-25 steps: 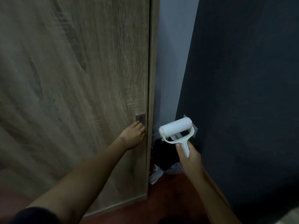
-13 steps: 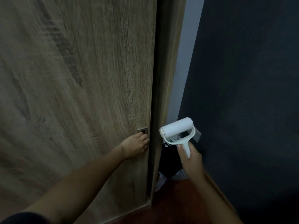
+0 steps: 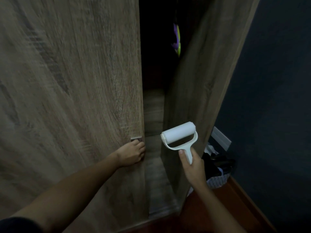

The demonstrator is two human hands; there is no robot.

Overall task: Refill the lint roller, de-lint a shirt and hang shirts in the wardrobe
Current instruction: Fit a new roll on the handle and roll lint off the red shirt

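Observation:
A tall wood-grain wardrobe door [image 3: 70, 91] fills the left half of the view. My left hand [image 3: 132, 153] grips its right edge just under a small metal handle [image 3: 136, 139]. The door stands partly ajar, showing a dark gap [image 3: 156, 56] with wooden shelves [image 3: 154, 115] inside and the wardrobe's side panel [image 3: 202, 78] on the right. My right hand [image 3: 192, 164] holds a white lint roller [image 3: 179, 134] by its handle, roll upward, in front of the gap.
A purple and green item [image 3: 177, 39] hangs in the dark interior. A basket of dark clothes [image 3: 217, 172] sits on the red-brown floor [image 3: 210, 214] between the wardrobe and a dark blue wall [image 3: 272, 98]. A white fitting [image 3: 220, 137] is on that wall.
The wardrobe door has opened to the left under my left hand, widening a thin slit into a broad dark gap. The lint roller stays raised in my right hand.

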